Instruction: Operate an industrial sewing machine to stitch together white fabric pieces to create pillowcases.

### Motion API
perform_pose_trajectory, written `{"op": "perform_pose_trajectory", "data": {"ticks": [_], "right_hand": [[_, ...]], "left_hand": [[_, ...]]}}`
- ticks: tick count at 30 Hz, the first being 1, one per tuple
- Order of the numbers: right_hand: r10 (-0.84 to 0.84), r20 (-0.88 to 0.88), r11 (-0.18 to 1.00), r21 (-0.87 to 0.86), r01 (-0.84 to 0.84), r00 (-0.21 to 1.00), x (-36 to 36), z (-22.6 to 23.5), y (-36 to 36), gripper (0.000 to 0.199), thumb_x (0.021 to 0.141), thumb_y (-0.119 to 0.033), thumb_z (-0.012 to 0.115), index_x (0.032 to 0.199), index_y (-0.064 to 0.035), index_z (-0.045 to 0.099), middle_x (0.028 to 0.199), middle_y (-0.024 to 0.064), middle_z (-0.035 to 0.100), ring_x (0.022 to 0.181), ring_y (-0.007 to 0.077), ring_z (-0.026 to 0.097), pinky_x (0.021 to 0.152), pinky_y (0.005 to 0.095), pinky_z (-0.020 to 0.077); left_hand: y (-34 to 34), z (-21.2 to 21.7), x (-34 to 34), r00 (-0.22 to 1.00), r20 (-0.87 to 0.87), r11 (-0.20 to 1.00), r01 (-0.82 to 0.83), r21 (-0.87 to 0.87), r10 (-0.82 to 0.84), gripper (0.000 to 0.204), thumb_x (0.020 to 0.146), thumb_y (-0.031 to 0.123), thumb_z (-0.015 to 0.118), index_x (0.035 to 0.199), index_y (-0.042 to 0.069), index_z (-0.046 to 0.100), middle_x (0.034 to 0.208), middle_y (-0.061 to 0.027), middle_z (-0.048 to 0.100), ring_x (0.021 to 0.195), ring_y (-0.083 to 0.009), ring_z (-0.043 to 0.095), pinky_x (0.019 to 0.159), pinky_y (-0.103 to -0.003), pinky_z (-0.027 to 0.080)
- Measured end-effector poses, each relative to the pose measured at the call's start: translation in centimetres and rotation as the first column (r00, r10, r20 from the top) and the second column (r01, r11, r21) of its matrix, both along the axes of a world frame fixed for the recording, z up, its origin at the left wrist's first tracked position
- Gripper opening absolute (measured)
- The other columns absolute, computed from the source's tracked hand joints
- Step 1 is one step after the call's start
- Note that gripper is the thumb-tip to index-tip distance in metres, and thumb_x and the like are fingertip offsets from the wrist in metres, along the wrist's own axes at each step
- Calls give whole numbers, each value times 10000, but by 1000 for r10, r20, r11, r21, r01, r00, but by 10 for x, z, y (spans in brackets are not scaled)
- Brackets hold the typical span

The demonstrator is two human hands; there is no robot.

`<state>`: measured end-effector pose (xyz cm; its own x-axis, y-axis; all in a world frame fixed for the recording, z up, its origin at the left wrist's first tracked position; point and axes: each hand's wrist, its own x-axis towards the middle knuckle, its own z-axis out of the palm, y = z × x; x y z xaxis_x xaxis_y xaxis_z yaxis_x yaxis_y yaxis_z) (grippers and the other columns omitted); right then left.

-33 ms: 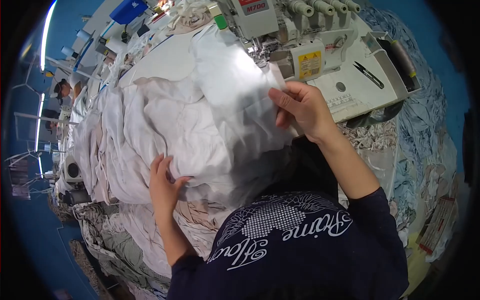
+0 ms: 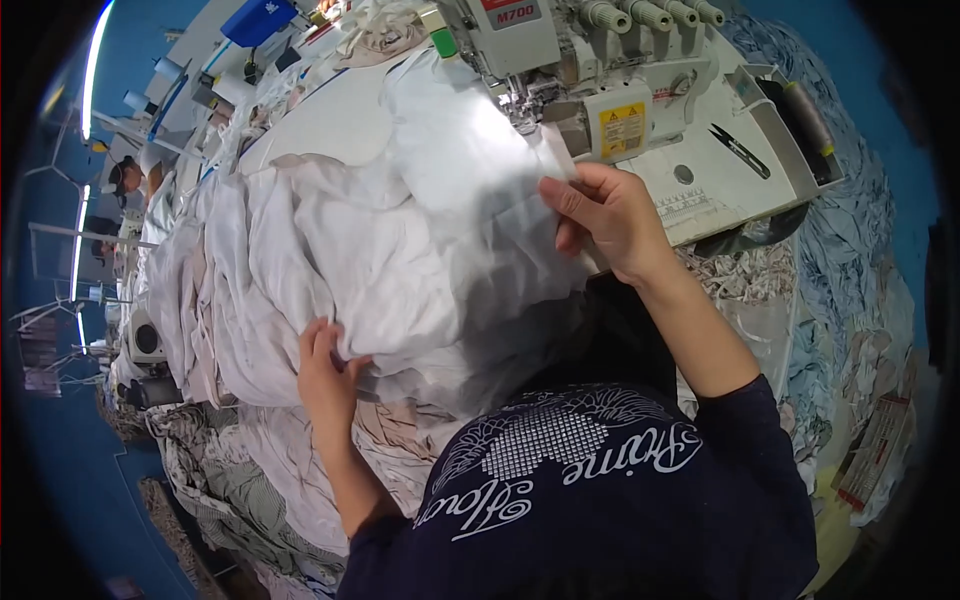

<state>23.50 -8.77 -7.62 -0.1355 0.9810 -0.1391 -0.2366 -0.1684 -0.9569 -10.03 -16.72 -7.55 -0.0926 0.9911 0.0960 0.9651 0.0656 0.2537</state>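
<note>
A large piece of thin white cloth [image 2: 400,250] lies in loose folds over the worktable, its upper part running up to the needle area of an overlock sewing machine [image 2: 530,60]. My right hand [image 2: 610,215] pinches the cloth's right edge between thumb and fingers, just below the presser foot [image 2: 525,105]. Lower left, my left hand [image 2: 330,370] is closed on a fold near the cloth's front edge, with the fingertips partly hidden. A bright lamp spot lights the cloth beside the needle.
Black thread snips [image 2: 738,150] lie on the table at the right, near a tray [image 2: 800,185] with a grey thread cone [image 2: 806,115]. Piled patterned fabric [image 2: 850,270] hangs along the right side. More garments heap below the table. Another person [image 2: 128,178] is far left.
My left hand has moved slightly down, and its thumb and fingers have drawn closer around the cloth. My right hand has barely shifted.
</note>
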Motion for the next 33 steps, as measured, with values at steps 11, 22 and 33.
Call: {"op": "perform_pose_trajectory", "data": {"ticks": [11, 22, 33], "right_hand": [[4, -72, 999, 42, -1, 997, -1, 1, 3, 196, 853, -194, 637, 835, -3, 595, 641, 29, 592, 504, 88, 574, 465, 207, 464], [18, -66, 998, 55, -14, 998, 2, 0, 5, 178, 847, -164, 641, 854, 9, 596, 647, 30, 585, 498, 84, 562, 466, 208, 458], [40, -15, 997, 61, -39, 999, 3, -1, 6, 229, 847, -220, 647, 794, -11, 571, 629, 20, 565, 520, 84, 567, 475, 210, 455]], "left_hand": [[-15, -36, -35, 559, 769, 791, -296, 535, -310, 132, 902, 32, 508, 977, 38, 400, 827, -73, 546, 735, -107, 503, 723, -236, 424], [9, 0, -37, 324, 805, 854, 15, 520, -496, 166, 882, 59, 512, 770, 74, 390, 929, -77, 439, 808, -133, 416, 800, -235, 334], [42, 39, -25, 430, 711, 815, 115, 568, -556, 186, 879, 36, 495, 708, 63, 428, 933, -80, 453, 829, -147, 436, 822, -247, 335]]}}
